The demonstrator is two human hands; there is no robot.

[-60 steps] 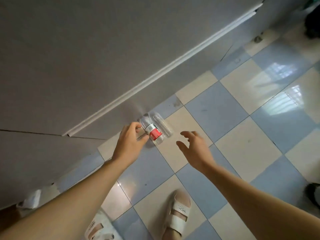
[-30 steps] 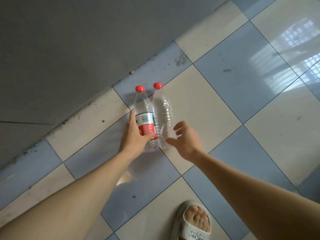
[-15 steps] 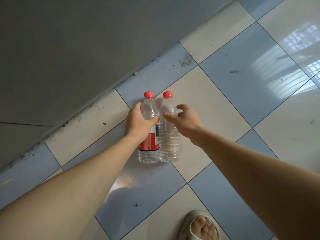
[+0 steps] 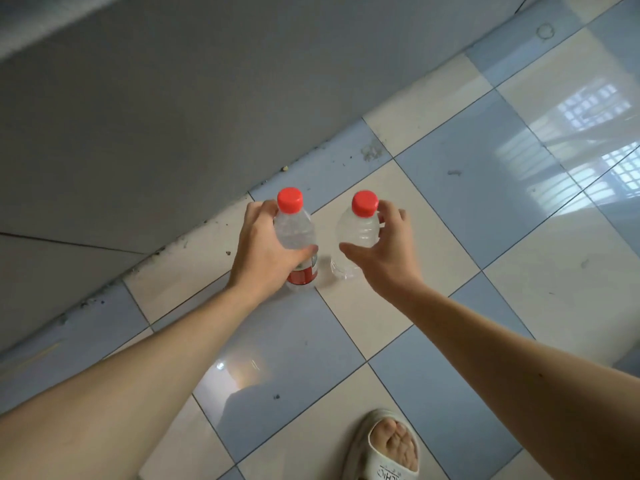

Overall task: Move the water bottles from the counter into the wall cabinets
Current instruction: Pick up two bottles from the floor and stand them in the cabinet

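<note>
1. Since half a second ago the two bottles, which stood touching side by side, have come apart, one in each hand, with a clear gap of floor showing between them.
2. Left hand (image 4: 263,252): its fingers and thumb are curled round the labelled water bottle (image 4: 296,237), gripping the clear body just above the red label; the thumb lies across the front.
3. Right hand (image 4: 382,252): it holds the unlabelled water bottle (image 4: 356,233) at the shoulder, thumb on the near side and fingers round the far side by the neck.
4. Both bottles are upright with red caps on top. They are low over the tiled floor (image 4: 460,188), not on any counter; whether their bases touch the tiles I cannot tell.
5. Beneath them the floor is a checker of pale blue and cream tiles, with specks of dirt along the edge.
6. Beyond the bottles a grey wall (image 4: 173,109) meets the floor on a diagonal.
7. At the bottom edge a foot in a white sandal (image 4: 384,459) stands on the tiles.
8. Window light is reflected on the tiles at the upper right.
</note>
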